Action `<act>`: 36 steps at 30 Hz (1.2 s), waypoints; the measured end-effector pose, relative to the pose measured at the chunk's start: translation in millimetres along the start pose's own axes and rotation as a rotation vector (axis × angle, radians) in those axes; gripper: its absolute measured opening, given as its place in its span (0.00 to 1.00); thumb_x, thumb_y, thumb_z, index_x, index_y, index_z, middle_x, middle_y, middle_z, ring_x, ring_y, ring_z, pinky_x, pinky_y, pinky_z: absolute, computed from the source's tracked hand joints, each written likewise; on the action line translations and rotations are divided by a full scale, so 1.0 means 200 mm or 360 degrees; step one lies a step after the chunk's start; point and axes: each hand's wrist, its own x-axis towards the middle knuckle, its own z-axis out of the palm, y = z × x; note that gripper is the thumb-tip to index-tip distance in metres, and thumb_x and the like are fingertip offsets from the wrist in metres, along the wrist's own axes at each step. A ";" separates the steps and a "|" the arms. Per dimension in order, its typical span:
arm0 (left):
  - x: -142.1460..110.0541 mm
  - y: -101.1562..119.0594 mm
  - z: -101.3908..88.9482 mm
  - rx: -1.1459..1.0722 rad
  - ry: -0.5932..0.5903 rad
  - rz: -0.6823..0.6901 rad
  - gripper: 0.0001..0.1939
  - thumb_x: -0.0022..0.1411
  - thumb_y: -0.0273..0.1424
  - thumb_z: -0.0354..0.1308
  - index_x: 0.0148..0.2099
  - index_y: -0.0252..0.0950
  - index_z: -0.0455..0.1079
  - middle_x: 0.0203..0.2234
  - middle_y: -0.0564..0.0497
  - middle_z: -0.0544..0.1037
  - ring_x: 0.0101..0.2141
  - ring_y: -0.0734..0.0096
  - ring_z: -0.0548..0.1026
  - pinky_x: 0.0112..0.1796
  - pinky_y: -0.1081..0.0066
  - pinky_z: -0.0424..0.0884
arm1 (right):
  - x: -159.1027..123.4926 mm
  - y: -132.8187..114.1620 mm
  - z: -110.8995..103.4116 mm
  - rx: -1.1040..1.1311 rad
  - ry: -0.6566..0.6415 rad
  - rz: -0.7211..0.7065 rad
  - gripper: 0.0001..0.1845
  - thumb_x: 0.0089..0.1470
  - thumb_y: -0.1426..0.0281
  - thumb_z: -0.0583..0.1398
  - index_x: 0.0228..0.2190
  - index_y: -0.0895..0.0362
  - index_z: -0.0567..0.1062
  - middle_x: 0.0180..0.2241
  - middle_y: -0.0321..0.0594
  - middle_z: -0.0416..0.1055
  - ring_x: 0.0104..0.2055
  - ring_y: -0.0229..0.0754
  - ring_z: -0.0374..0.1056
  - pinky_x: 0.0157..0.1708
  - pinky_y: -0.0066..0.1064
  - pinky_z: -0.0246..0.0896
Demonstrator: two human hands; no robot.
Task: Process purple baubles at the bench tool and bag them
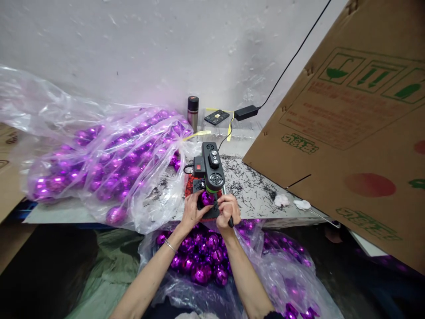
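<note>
A shiny purple ball ornament (207,198) sits under the head of a small black bench drill press (212,166). My left hand (192,208) grips the ornament from its left side, thumb and fingers on either side of it. My right hand (229,210) is closed round the press's lever handle (231,222), just right of the ornament. The press stands on a red, speckled patch (189,184) of the table. Whether a bit touches the ornament is hidden by the press head.
A clear bag of purple ornaments (109,155) lies at left; an open bag of ornaments (202,252) is below my arms. Dark shavings (245,181) litter the table (66,215). A flask (193,113), phone (217,117) and power adapter (246,112) lie behind. A large carton (348,146) leans at right.
</note>
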 end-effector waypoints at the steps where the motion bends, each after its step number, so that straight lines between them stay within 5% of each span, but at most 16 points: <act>1: 0.00 0.00 0.00 -0.0005 -0.0003 -0.0002 0.31 0.64 0.47 0.72 0.63 0.38 0.73 0.51 0.41 0.85 0.52 0.49 0.84 0.56 0.52 0.77 | 0.00 0.00 0.00 -0.0001 -0.0001 -0.0008 0.17 0.71 0.74 0.49 0.29 0.52 0.66 0.28 0.34 0.69 0.28 0.38 0.68 0.30 0.35 0.64; 12: 0.01 -0.01 0.01 -0.0048 0.0023 -0.0021 0.29 0.65 0.47 0.70 0.62 0.37 0.74 0.50 0.40 0.85 0.52 0.48 0.83 0.56 0.50 0.76 | -0.01 0.03 -0.02 -0.0023 -0.0080 -0.0105 0.18 0.72 0.71 0.50 0.28 0.51 0.66 0.27 0.34 0.70 0.28 0.38 0.69 0.27 0.34 0.64; 18: 0.02 0.01 -0.02 -0.0167 0.0043 -0.0111 0.31 0.62 0.47 0.74 0.61 0.38 0.75 0.51 0.40 0.85 0.53 0.46 0.83 0.57 0.47 0.77 | 0.17 -0.08 -0.04 0.0015 -0.0163 0.0272 0.21 0.72 0.73 0.50 0.24 0.52 0.66 0.25 0.34 0.70 0.29 0.38 0.70 0.31 0.34 0.64; 22: -0.15 0.02 -0.13 -0.0189 0.0078 -0.0003 0.35 0.66 0.49 0.71 0.68 0.40 0.71 0.57 0.38 0.83 0.54 0.48 0.83 0.55 0.49 0.81 | 0.22 -0.13 -0.05 0.0055 -0.0189 0.0350 0.21 0.71 0.74 0.51 0.25 0.52 0.66 0.25 0.33 0.70 0.32 0.38 0.71 0.33 0.33 0.64; 27: -0.54 0.01 -0.25 0.0128 -0.0281 0.0538 0.41 0.61 0.54 0.73 0.69 0.41 0.72 0.54 0.37 0.84 0.53 0.46 0.85 0.51 0.51 0.84 | 0.11 -0.10 -0.06 0.0052 -0.0207 0.0258 0.19 0.70 0.75 0.51 0.26 0.52 0.67 0.24 0.34 0.68 0.33 0.40 0.73 0.31 0.33 0.63; 30: -0.62 0.01 -0.27 0.0294 -0.0388 0.0695 0.43 0.60 0.58 0.71 0.68 0.37 0.73 0.50 0.35 0.86 0.48 0.44 0.87 0.46 0.51 0.85 | 0.08 -0.08 -0.06 0.0051 -0.0179 0.0270 0.20 0.70 0.76 0.51 0.25 0.52 0.67 0.24 0.34 0.68 0.32 0.40 0.73 0.30 0.33 0.62; 33: -0.45 0.00 -0.33 0.0245 -0.0221 0.0710 0.30 0.72 0.49 0.64 0.66 0.37 0.74 0.50 0.38 0.86 0.48 0.48 0.86 0.47 0.52 0.84 | 0.07 -0.07 -0.06 0.0055 -0.0177 0.0276 0.20 0.70 0.76 0.51 0.25 0.52 0.68 0.24 0.34 0.69 0.32 0.40 0.73 0.30 0.33 0.62; 36: -0.04 -0.05 -0.43 0.0226 0.0100 0.0468 0.19 0.78 0.29 0.51 0.63 0.37 0.76 0.51 0.41 0.86 0.50 0.53 0.85 0.52 0.55 0.82 | 0.07 -0.07 -0.06 0.0057 -0.0185 0.0273 0.19 0.69 0.76 0.52 0.25 0.53 0.68 0.25 0.35 0.69 0.32 0.41 0.72 0.30 0.34 0.61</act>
